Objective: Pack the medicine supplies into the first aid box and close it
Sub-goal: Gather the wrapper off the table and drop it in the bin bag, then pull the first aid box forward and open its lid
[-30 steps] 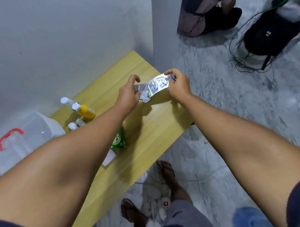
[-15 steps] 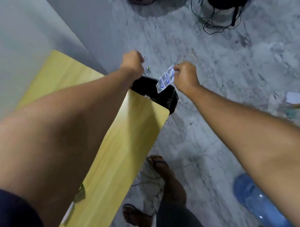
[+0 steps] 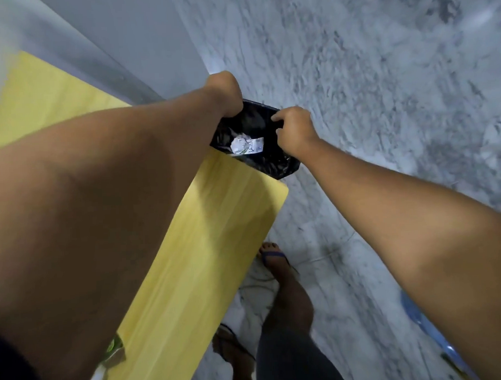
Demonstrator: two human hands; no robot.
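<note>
A crumpled silver foil medicine wrapper lies inside a black bin lined with a black bag, which stands on the floor at the end of the yellow wooden table. My left hand is curled at the bin's far left rim; its fingers are hidden, so what it grips is unclear. Over the bin's right side hovers my right hand, fingers loosely bent and holding nothing. The first aid box is out of view.
A green packet peeks out under my left arm on the table's near part. My feet in sandals stand on the grey marbled floor beside the table. A blue object lies at the lower right. A grey wall runs behind the table.
The view swung from the table to the bin. The foil strip I held between both hands now lies in the bin, and my right hand has let go.
</note>
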